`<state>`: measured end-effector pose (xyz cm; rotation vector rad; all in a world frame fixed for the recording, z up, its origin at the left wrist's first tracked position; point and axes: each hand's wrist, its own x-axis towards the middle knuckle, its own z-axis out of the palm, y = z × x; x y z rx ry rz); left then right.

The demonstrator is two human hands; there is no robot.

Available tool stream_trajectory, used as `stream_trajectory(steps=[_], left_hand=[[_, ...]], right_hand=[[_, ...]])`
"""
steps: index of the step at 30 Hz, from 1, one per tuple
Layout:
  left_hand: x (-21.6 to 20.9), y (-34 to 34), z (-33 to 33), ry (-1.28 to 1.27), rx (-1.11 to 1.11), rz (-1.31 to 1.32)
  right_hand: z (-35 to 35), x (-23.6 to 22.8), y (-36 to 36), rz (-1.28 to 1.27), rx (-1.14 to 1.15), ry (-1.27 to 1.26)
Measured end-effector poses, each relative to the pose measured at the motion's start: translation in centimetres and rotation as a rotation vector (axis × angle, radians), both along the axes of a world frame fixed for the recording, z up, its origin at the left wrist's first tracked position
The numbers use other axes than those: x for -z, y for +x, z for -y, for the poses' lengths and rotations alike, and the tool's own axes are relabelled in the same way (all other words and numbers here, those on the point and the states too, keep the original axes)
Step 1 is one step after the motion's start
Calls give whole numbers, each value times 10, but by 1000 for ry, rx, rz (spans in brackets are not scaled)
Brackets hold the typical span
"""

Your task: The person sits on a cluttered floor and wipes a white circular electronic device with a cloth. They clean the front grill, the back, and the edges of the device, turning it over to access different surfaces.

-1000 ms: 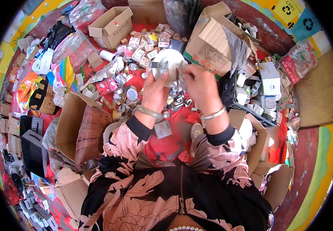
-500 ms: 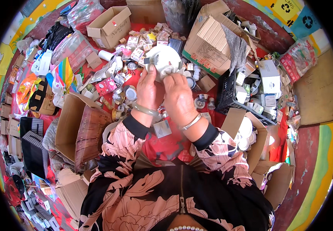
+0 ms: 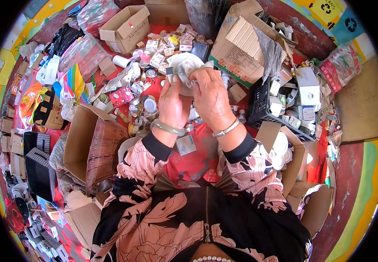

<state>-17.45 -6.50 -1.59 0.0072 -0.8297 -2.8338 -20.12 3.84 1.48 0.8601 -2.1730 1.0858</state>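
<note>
A white, round, dish-like disc (image 3: pixel 174 61) is held up in front of me, above the scattered goods. My left hand (image 3: pixel 173 107) grips it from the near left side, with the thumb by a small dark patch on its face. In my right hand (image 3: pixel 214 98) the fingers are bent round a crumpled whitish cloth (image 3: pixel 190 67), pressed against the disc. Cloth and fingers hide much of the disc's middle and right side, so its exact kind does not show. Below the wrists a small white box (image 3: pixel 186 145) lies on the red sheet (image 3: pixel 200 159).
An open carton (image 3: pixel 88 146) stands to the left. A black crate (image 3: pixel 259 105) of boxes and a carton with white discs (image 3: pixel 279 150) sit to the right. Beyond my hands lie small boxes (image 3: pixel 157 60) and metal lids (image 3: pixel 150 105); a big carton (image 3: pixel 241 52) leans behind.
My right hand has slid up and to the right with the cloth, which now covers more of the disc's face. My left hand keeps its hold and has shifted slightly right.
</note>
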Motion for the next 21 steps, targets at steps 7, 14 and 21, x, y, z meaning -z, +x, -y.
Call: stream_trajectory(steps=[7,14,21], left_hand=[[3,-6,9,-53,-37,118],[7,-14,17,97,-35,-6],[3,-12,20,44,-97,-31]], right_hand=[[-36,-15,-6,16,189,-46],[-80,3,-29,934,-159,-943],[-22,37,-10,974,-265,-859]])
